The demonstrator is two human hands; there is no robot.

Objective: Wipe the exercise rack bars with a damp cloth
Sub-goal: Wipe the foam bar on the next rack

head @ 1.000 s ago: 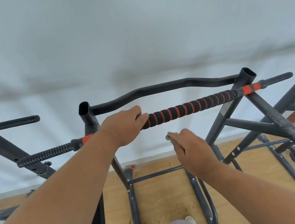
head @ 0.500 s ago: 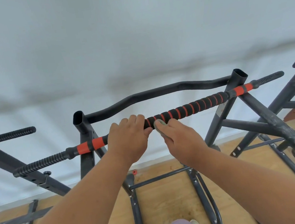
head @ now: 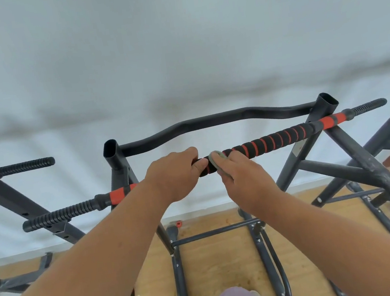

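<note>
A long bar point(head: 271, 142) with black foam grip and orange stripes runs across the dark metal exercise rack point(head: 328, 144). My left hand point(head: 175, 173) grips the bar near its middle, fingers curled over the top. Right beside it, my right hand point(head: 243, 176) holds a small grey cloth point(head: 216, 158) and presses it against the foam grip. Most of the cloth is hidden under my fingers. A curved black bar point(head: 210, 121) spans the two uprights behind.
Another rack with a ribbed bar end point(head: 26, 166) stands at the left, and more dark frame tubes point(head: 387, 171) crowd the right. Below lie the rack's base rails point(head: 178, 270) on a wooden floor point(head: 218, 265). A white wall is close behind.
My right hand rose from below the bar and brought the cloth onto the foam grip beside my left hand. My left hand has kept its grip on the bar.
</note>
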